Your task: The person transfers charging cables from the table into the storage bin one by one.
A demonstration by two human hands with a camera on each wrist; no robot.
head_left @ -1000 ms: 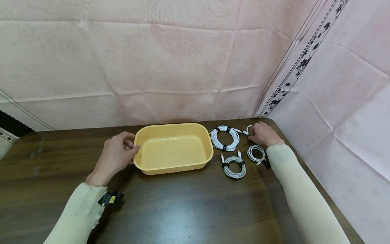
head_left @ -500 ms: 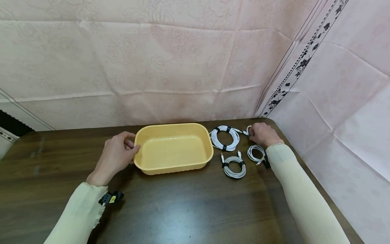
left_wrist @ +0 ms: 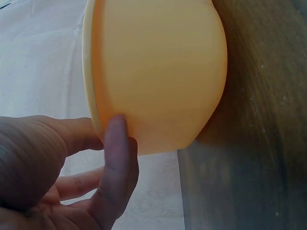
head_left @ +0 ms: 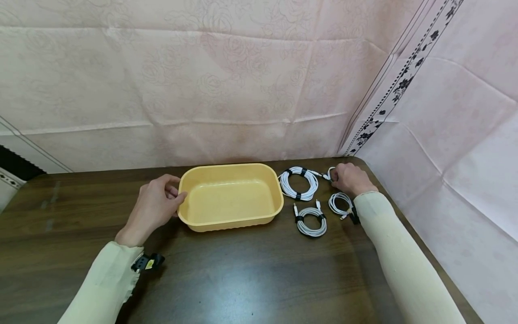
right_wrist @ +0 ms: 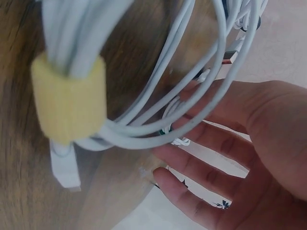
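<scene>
No visible shift: left hand [head_left: 155,203] grips tub [head_left: 230,215] rim; right hand [head_left: 351,178] fingers spread, touching a coiled cable [right_wrist: 158,96].

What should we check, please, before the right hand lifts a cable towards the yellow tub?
1. Left hand steadies the yellow tub: ok, thumb on the rim and fingers against the outer wall.
2. Tub interior free: ok, nothing lies in it.
3. Right hand has a cable: cannot tell; it sits at the far small cable, and the wrist view shows fingers under loops, grip unclear.
4. Cable bundled: ok for the one seen in the wrist view, a yellow strap wraps it.
5. Other coils apart from it: cannot tell; the large coil has a plug reaching towards the hand.
6. Path to the tub: not ok, the large coil lies between.
</scene>
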